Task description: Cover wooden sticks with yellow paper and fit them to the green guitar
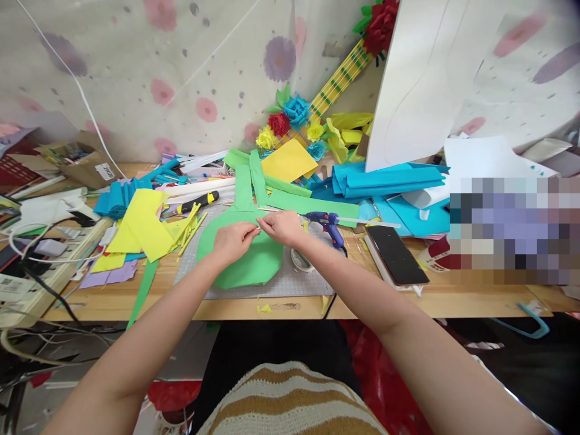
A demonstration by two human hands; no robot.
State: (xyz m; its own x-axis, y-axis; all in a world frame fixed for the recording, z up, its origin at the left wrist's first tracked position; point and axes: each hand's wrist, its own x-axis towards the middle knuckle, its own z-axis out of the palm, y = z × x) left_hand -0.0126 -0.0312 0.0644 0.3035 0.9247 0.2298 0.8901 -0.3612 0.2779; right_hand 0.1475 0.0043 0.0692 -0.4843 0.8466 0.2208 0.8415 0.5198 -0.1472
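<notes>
My left hand and my right hand meet, fingertips pinched together, above a green paper shape with a rounded body and a long neck. Whatever lies between the fingers is too small to make out. The green shape rests on a grey cutting mat. Just right of my right hand lies a blue glue gun with a glue stick out of its back. A roll of tape sits partly behind my right wrist.
Yellow paper sheets and a yellow-black utility knife lie at the left, near a power strip with cables. On the right are a phone and folded blue paper. A flower-decorated paper guitar leans behind.
</notes>
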